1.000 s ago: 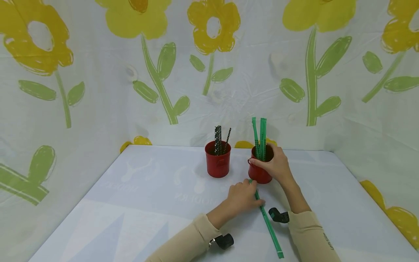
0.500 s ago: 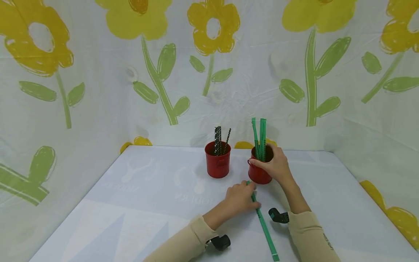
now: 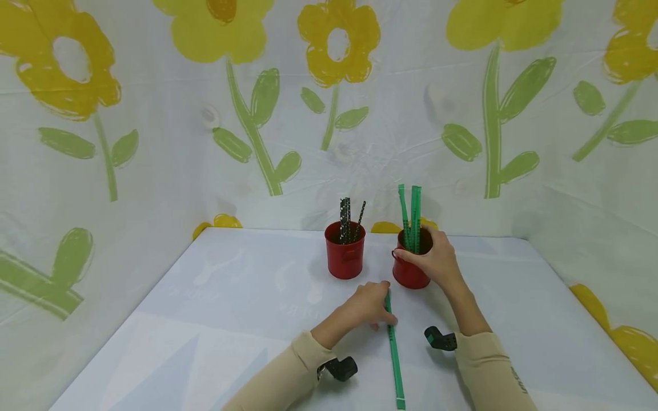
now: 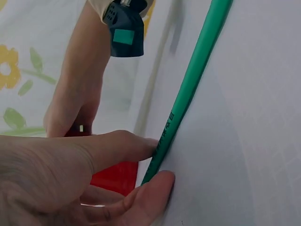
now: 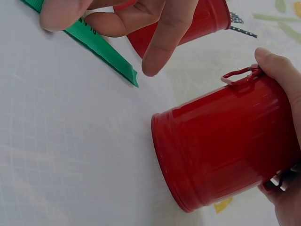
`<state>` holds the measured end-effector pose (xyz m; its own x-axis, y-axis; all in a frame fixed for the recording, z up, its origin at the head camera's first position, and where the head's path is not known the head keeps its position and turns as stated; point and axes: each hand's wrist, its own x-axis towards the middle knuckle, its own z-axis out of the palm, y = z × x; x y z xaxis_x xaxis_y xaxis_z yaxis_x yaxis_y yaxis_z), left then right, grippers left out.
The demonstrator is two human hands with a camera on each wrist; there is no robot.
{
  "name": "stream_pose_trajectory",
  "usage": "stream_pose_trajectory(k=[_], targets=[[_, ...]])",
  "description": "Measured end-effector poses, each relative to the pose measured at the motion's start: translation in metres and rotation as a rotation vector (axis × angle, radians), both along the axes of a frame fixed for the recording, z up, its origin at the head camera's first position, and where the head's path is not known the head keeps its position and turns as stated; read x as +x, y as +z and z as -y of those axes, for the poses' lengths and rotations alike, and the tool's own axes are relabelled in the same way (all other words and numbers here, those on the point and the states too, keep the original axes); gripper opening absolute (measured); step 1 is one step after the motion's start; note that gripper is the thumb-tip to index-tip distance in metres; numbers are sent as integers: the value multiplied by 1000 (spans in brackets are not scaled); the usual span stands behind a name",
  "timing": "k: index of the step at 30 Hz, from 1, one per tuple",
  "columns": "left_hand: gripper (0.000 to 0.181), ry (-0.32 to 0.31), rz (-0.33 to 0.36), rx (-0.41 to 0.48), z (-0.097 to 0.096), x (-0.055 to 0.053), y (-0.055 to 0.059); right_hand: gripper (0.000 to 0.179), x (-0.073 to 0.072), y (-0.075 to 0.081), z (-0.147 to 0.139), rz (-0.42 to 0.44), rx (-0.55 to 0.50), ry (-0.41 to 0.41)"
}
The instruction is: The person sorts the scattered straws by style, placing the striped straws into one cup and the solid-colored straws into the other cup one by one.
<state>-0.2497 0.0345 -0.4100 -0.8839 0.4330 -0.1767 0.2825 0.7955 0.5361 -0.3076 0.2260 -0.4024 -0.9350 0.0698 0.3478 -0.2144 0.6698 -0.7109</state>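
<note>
My left hand (image 3: 367, 302) pinches a long straw in a green printed wrapper (image 3: 394, 365) near its far end, low over the table. In the left wrist view the thumb is on one side of the green straw (image 4: 188, 89) and the fingertips are on the other. With thumb and fingers my right hand (image 3: 437, 257) grips the red bucket (image 3: 411, 277) at its rim, beside a small handle. Several green-wrapped straws (image 3: 414, 217) stand upright in that bucket. The right wrist view shows the bucket's side (image 5: 225, 141) close up.
To the left stands a second red bucket (image 3: 345, 261) with several black straws with white dots (image 3: 345, 220) in it. A flower-printed curtain (image 3: 390, 114) hangs behind the white table (image 3: 231, 319). A black wrist camera (image 3: 341, 368) sits at each sleeve.
My left hand has moved left and slightly nearer me, taking the green straw with it. The straw has swung from slanting to nearly straight toward me. My right hand stays on the bucket.
</note>
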Motion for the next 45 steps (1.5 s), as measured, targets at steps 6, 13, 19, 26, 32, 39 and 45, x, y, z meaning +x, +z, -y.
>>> stream_pose_trajectory(k=[6,13,19,26,32,39,45], targets=[[42,-1,31,12,-2,0,0,94,1,-1,-1,-4,-3,4],[51,17,57,26,0,1,3,93,1,0,-1,-6,0,7],[61,30,84,27,1,0,4,93,0,1,0,-8,2,6],[66,34,96,3,1,1,5,93,1,1,0,-11,1,9],[66,43,126,6,2,2,7,92,0,0,0,-19,-4,15],[56,24,148,21,3,-3,5,94,0,-1,-1,-17,2,12],[54,-9,119,61,6,-7,8,91,-1,-1,-1,-37,13,15]])
